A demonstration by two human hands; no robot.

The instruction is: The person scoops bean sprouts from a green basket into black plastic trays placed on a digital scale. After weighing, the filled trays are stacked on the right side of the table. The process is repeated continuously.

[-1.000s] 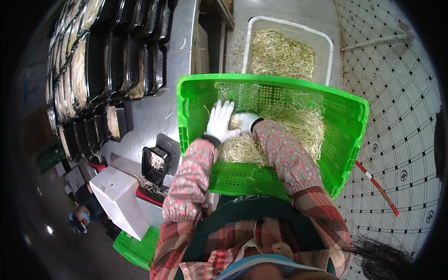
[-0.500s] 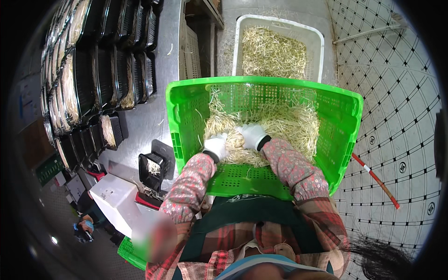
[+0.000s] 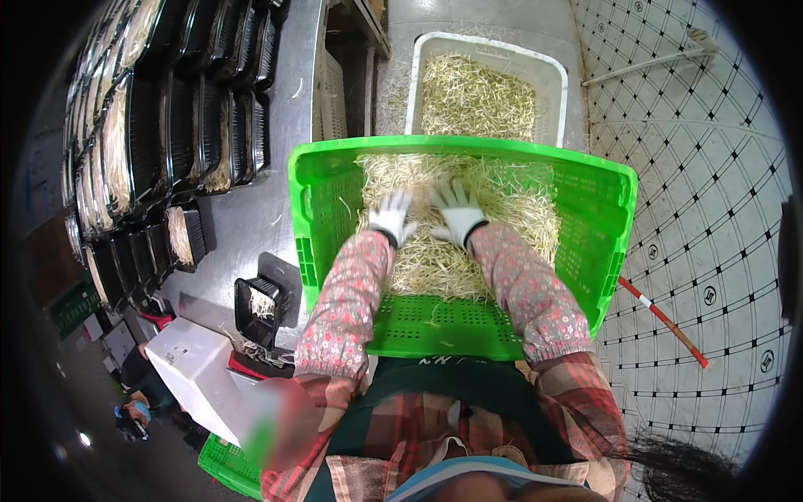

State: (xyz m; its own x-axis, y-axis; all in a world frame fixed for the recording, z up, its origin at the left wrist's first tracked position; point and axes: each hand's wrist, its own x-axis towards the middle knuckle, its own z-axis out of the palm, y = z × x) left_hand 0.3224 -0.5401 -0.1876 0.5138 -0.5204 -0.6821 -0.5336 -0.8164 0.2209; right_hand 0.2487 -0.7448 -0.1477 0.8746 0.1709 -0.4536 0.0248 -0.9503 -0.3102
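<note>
A large green perforated crate (image 3: 435,326) stands in front of me, holding a loose heap of pale bean sprouts (image 3: 443,276). Both my hands wear white gloves and are inside it, over the sprouts. My left hand (image 3: 393,217) is spread at the left part of the heap, fingers apart and nothing gripped. Close beside it, my right hand (image 3: 457,213) also has its fingers spread, palm down against the sprouts. Some sprouts just beyond the fingertips are blurred by motion.
Behind the crate is a white tub (image 3: 562,100) of sprouts. A steel table (image 3: 242,226) at left carries stacked black trays (image 3: 150,142) of sprouts and a single black tray (image 3: 242,309) beside a white box (image 3: 188,360). A red-and-white stick (image 3: 665,322) lies on the right floor. Another person (image 3: 138,410) is far left.
My hands have gone from closed around a clump of sprouts to spread open, moving slightly farther from me. Sprouts now lie higher against the crate's far left side.
</note>
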